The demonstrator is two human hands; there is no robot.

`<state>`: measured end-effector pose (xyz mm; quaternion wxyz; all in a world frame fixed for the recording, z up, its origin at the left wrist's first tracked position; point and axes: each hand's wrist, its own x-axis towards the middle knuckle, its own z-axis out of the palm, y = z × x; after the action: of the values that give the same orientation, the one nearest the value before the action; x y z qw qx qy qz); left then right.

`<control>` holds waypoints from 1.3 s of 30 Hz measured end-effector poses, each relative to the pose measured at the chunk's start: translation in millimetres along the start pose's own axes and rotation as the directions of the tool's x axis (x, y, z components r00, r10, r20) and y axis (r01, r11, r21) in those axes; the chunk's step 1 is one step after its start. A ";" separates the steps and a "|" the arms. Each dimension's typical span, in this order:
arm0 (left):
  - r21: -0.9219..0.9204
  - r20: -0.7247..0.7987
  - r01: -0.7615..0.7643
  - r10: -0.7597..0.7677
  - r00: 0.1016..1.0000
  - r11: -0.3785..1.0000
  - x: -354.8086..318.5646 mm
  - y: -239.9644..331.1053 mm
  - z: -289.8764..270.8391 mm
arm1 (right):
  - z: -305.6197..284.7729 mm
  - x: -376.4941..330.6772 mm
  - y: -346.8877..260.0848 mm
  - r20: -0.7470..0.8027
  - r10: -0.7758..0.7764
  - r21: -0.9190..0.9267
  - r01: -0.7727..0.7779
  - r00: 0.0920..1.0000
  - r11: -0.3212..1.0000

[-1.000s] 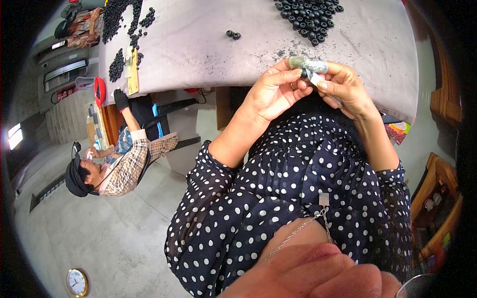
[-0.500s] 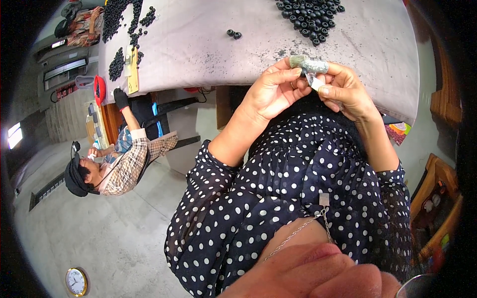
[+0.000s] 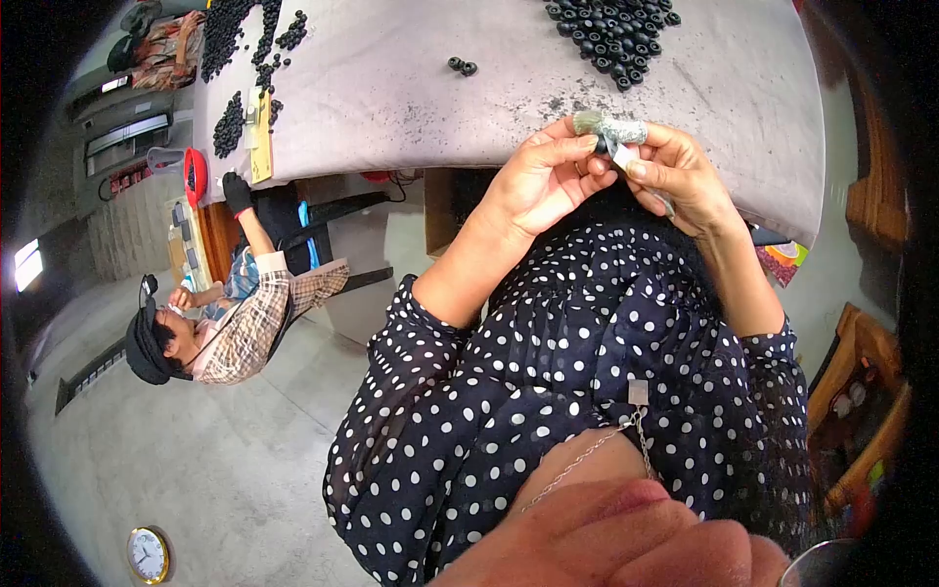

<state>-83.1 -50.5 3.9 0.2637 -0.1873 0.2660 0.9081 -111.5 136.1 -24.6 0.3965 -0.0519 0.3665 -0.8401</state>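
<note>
Both my hands meet just off the table's near edge. My left hand (image 3: pixel 533 184) is closed, its thumb and fingers pinching a small black round part (image 3: pixel 602 146), mostly hidden by the fingers. A greenish wrap (image 3: pixel 588 122) covers its index fingertip. My right hand (image 3: pixel 690 184) is closed on a small blade-like tool with a white flat piece (image 3: pixel 623 158), whose dark tip touches or nearly touches the black part. Silvery tape (image 3: pixel 626 131) wraps the right index finger. The tool's exact kind is too small to tell.
A cloth-covered table (image 3: pixel 391 88) carries a heap of black ring-shaped parts (image 3: pixel 621 44), a few loose ones (image 3: pixel 462 67) and black crumbs. More black pieces (image 3: pixel 230 122) lie at far left near a yellow strip (image 3: pixel 261 142). Another person (image 3: pixel 235 328) sits at the left.
My hands have barely moved; the blade-like tool and the black part have shifted slightly between the fingers. The other person's hand near the head has moved a little.
</note>
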 end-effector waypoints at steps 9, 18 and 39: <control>0.094 0.017 -0.035 0.033 0.999 0.995 -1.2 0.9 -7.1 | 5.3 -2.0 -5.1 0.039 -0.001 -0.004 0.001 0.999 1.000; 0.073 -0.067 -0.036 0.041 0.997 0.997 -1.8 0.9 5.8 | 0.6 1.3 -2.2 0.007 0.007 0.035 -0.008 1.000 0.999; 0.867 0.470 -0.089 0.745 0.474 -0.490 27.5 128.5 -57.2 | 9.3 5.6 -4.4 -0.124 -0.011 -0.003 0.010 0.992 1.000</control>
<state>-167.7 -165.8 -5.0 -0.2223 0.0264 0.9286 0.2959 -114.5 128.7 -16.2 0.3684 -0.0021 0.3914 -0.8433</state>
